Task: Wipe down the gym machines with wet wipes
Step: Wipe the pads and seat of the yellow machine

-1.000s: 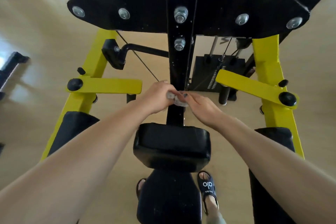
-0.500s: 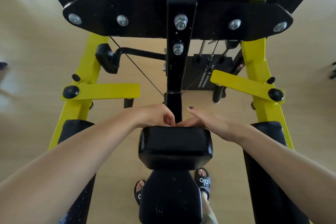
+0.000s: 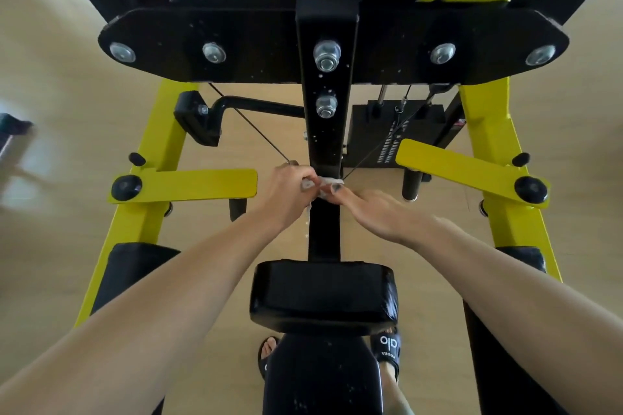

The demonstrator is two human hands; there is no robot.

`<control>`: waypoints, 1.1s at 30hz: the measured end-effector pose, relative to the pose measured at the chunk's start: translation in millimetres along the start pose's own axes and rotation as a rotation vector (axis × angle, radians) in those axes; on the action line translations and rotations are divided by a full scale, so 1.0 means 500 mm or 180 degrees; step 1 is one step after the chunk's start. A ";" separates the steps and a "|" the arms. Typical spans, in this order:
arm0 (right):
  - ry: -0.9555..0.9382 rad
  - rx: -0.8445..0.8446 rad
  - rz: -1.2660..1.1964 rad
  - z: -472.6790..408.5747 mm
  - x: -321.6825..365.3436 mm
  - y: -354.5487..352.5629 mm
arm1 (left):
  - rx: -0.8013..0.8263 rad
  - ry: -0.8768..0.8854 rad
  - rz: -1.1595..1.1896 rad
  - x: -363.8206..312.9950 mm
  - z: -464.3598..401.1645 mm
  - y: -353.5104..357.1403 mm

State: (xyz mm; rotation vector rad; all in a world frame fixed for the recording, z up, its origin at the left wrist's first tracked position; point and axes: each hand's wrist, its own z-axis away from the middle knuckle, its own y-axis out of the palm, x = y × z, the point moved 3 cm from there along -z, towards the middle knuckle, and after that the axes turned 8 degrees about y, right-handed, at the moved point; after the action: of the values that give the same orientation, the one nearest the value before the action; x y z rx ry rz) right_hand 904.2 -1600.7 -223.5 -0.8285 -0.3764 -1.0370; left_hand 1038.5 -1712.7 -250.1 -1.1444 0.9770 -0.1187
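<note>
- My left hand [image 3: 289,194] reaches in from 7 o'clock, arm stretched long, fingers curled tight round one end of the wet wipe [image 3: 324,184].
- My right hand [image 3: 374,210] comes in from 4 o'clock, lying flatter and palm down; its fingertips [image 3: 333,191] pinch the other end of the wipe.
- The wipe is a small crumpled white wad held against the black centre post [image 3: 325,131] of the machine, just above dead centre — between the two hands, at the spot where the thin cable [image 3: 251,126] meets the post.
- Below the hands, at 6 o'clock, the post runs down into a black padded seat block [image 3: 323,296].
- Yellow frame legs [image 3: 168,145] stand at 9 and 3 o'clock, each with a flat yellow lever; a wide black plate [image 3: 236,44] with bolts spans 12 o'clock.
- The weight stack [image 3: 387,131] sits behind the post at 1 o'clock.
- The floor [image 3: 60,212] is pale wood; my feet in black slides [image 3: 389,347] show at 6 o'clock.
</note>
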 end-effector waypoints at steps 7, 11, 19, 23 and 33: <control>-0.0566 -0.0339 0.0105 -0.034 -0.008 0.019 | -0.0202 -0.0741 0.0579 0.006 0.007 -0.003; -0.0272 -0.0242 -0.0199 -0.047 0.013 0.031 | 0.0157 -0.1453 0.0805 0.015 0.006 -0.008; -0.0105 -0.0664 -0.1354 -0.002 0.008 -0.020 | -0.0482 -0.1229 0.1257 -0.038 0.031 -0.048; -0.0383 -0.0893 -0.2222 0.034 0.011 -0.053 | -0.0901 -0.0767 0.1280 -0.092 0.030 -0.098; -0.0391 -0.0856 -0.3203 0.040 0.077 -0.047 | -0.1105 -0.1372 0.3844 -0.130 0.034 -0.124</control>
State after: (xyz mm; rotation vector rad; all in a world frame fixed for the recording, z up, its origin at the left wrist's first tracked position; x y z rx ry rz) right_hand 904.4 -1614.7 -176.0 -0.9567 -0.8118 -2.0044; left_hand 1035.1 -1693.7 -160.7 -0.6667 1.1622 1.2498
